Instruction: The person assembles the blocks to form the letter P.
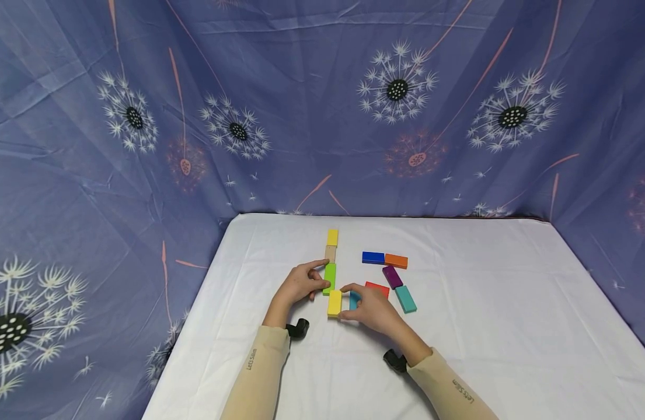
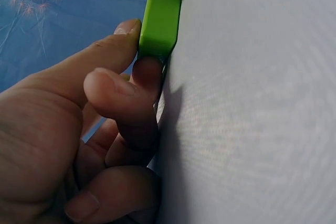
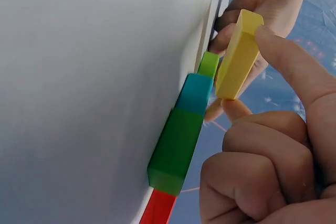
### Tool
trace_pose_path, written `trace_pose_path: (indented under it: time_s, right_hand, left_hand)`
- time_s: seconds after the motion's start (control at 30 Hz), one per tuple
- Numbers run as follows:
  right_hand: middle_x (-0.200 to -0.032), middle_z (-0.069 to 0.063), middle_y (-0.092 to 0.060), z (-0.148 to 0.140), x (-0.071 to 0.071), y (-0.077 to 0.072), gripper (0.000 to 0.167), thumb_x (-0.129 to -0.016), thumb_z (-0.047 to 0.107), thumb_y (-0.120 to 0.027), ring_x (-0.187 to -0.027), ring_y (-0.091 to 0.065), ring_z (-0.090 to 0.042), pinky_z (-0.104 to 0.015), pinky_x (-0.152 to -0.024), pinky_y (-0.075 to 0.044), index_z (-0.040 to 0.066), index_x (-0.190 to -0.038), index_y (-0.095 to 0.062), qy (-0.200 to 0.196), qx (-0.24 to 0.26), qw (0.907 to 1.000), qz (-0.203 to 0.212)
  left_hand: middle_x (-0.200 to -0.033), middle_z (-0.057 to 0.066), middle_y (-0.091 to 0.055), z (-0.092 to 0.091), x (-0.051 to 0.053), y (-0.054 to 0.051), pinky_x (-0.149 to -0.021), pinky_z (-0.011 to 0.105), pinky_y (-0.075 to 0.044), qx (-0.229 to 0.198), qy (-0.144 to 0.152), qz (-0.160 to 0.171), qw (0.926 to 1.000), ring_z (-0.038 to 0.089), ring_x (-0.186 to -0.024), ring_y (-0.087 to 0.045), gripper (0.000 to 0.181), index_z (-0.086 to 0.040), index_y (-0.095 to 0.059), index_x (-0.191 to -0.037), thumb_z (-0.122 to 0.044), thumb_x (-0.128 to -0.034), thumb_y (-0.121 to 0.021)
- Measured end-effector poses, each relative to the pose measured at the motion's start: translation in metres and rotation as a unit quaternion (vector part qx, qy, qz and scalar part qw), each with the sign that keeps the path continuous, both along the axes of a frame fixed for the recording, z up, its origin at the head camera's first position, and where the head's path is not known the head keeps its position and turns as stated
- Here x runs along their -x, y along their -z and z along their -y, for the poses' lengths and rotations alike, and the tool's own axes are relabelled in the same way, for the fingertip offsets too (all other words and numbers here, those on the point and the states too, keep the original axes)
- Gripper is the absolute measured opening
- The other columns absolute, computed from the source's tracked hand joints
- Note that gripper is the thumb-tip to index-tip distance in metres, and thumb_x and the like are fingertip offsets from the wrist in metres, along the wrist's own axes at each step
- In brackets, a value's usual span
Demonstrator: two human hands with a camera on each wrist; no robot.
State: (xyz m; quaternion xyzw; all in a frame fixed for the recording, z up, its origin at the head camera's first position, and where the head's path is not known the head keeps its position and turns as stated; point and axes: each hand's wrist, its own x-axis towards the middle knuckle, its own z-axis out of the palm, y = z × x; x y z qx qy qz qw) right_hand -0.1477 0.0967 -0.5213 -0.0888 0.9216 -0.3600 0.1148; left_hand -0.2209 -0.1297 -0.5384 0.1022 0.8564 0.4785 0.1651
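Note:
My right hand [image 1: 376, 309] pinches a yellow block [image 1: 335, 303] by its two ends, between thumb and a finger. In the right wrist view, that block hangs raised off the white cloth. Just left of it, my left hand [image 1: 300, 284] holds a lime green block [image 1: 330, 278] lying on the table, its thumb and index finger on it. Beyond the lime block, a plain wooden block [image 1: 330, 254] and another yellow block [image 1: 333, 237] continue a straight line. Partly covered by my right hand are a light blue block [image 1: 354, 300] and a red block [image 1: 377, 289]. A dark green block [image 3: 176, 145] shows between them in the right wrist view.
Right of the line lie a dark blue block [image 1: 373, 258] and an orange block [image 1: 396, 261], end to end. A purple block [image 1: 392, 277] and a teal block [image 1: 405, 299] slant below them. A patterned blue curtain [image 1: 311, 116] surrounds the white-covered table [image 1: 490, 326].

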Motion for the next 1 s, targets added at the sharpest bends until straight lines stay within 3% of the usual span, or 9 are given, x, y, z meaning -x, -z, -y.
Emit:
trace_pose_path:
  time_s: [0.27, 0.37, 0.5, 0.63, 0.83, 1.0]
  right_hand:
    - [-0.061, 0.006, -0.038, 0.007, -0.003, 0.002, 0.058, -0.08, 0.038, -0.092, -0.061, -0.039, -0.013, -0.025, -0.056, -0.025, 0.018, -0.131, -0.075, -0.019, -0.016, 0.9996, -0.012]
    - [-0.064, 0.005, -0.05, 0.01, -0.004, 0.004, 0.058, -0.08, 0.038, -0.092, -0.067, -0.044, -0.013, -0.026, -0.059, -0.032, 0.016, -0.131, -0.075, -0.024, -0.03, 0.9991, -0.017]
    - [-0.094, -0.004, -0.077, 0.015, -0.006, 0.005, 0.058, -0.081, 0.039, -0.091, -0.087, -0.062, -0.017, -0.034, -0.074, -0.053, 0.016, -0.132, -0.075, -0.017, -0.056, 0.9981, -0.018]
    - [-0.121, -0.01, -0.079, 0.019, -0.008, 0.004, 0.058, -0.082, 0.037, -0.091, -0.104, -0.072, -0.026, -0.048, -0.09, -0.06, 0.015, -0.134, -0.074, -0.005, -0.071, 0.9973, -0.016]
    - [-0.128, -0.012, -0.077, 0.024, -0.01, 0.004, 0.058, -0.083, 0.034, -0.091, -0.116, -0.072, -0.033, -0.055, -0.097, -0.058, 0.013, -0.135, -0.073, -0.004, -0.082, 0.9963, -0.027]
    - [-0.127, -0.013, -0.077, 0.025, -0.01, 0.005, 0.059, -0.083, 0.035, -0.091, -0.115, -0.073, -0.033, -0.053, -0.097, -0.059, 0.01, -0.133, -0.074, -0.006, -0.082, 0.9958, -0.04]
  left_hand:
    - [-0.082, -0.001, -0.074, 0.0, 0.0, 0.0, -0.078, 0.03, -0.051, 0.0, 0.002, -0.003, 1.0, 0.013, -0.047, -0.056, 0.067, -0.025, -0.056, -0.156, -0.023, -0.0945, -0.08]
    - [-0.083, 0.0, -0.074, 0.0, 0.0, 0.0, -0.076, 0.03, -0.051, 0.0, 0.003, -0.004, 1.0, 0.014, -0.047, -0.056, 0.066, -0.026, -0.056, -0.156, -0.023, -0.0945, -0.08]
    - [-0.083, 0.0, -0.074, 0.0, 0.0, 0.0, -0.072, 0.03, -0.051, -0.002, 0.002, -0.003, 1.0, 0.014, -0.047, -0.057, 0.067, -0.026, -0.056, -0.156, -0.022, -0.0944, -0.081]
    - [-0.083, 0.0, -0.074, -0.001, 0.0, -0.001, -0.072, 0.03, -0.051, -0.003, -0.001, 0.0, 1.0, 0.014, -0.047, -0.057, 0.067, -0.026, -0.056, -0.156, -0.022, -0.0944, -0.081]
    - [-0.082, 0.0, -0.074, -0.001, -0.001, -0.003, -0.069, 0.029, -0.05, -0.001, -0.003, 0.0, 1.0, 0.013, -0.047, -0.056, 0.067, -0.025, -0.056, -0.156, -0.021, -0.0943, -0.081]
    - [-0.083, 0.001, -0.073, -0.002, -0.001, -0.003, -0.066, 0.029, -0.049, -0.001, -0.003, 0.003, 1.0, 0.013, -0.047, -0.055, 0.067, -0.025, -0.056, -0.156, -0.021, -0.0944, -0.081]
